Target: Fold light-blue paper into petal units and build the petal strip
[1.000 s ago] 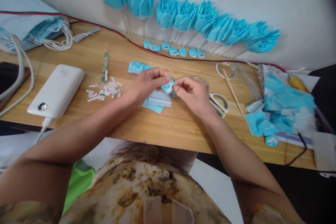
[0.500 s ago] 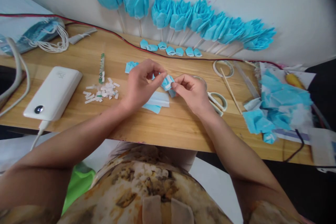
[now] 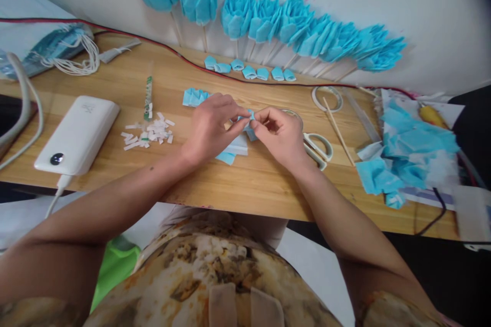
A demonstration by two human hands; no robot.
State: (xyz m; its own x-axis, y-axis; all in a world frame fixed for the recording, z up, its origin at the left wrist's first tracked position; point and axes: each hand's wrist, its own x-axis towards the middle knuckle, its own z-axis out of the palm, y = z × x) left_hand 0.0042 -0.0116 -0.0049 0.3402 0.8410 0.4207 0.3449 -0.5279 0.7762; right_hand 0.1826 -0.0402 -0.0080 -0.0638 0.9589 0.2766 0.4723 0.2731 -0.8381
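Observation:
Between my two hands is a small folded piece of light blue fabric (image 3: 251,134), partly covered by the fingers. My left hand (image 3: 213,125) pinches its left and upper edge with thumb and fingertips. From the other side my right hand (image 3: 280,135) grips it, thumb against curled fingers. Under the hands lie flat blue fabric sheets (image 3: 227,158), one with a paler strip. Beyond my left hand sit pleated blue pieces (image 3: 194,97). White-handled scissors (image 3: 325,148) rest by my right wrist, their blades mostly hidden.
Small white strips (image 3: 155,132) and a white power bank (image 3: 79,135) lie left. Blue fabric flowers (image 3: 264,18) on sticks lean on the wall above several small blue rolls (image 3: 249,72). A tape roll (image 3: 327,99), thin stick (image 3: 339,133) and blue scraps (image 3: 418,138) lie right.
My left hand has come down onto the blue piece, its fingers now closer to my right thumb. The white strip seen on the piece is now covered by the fingers.

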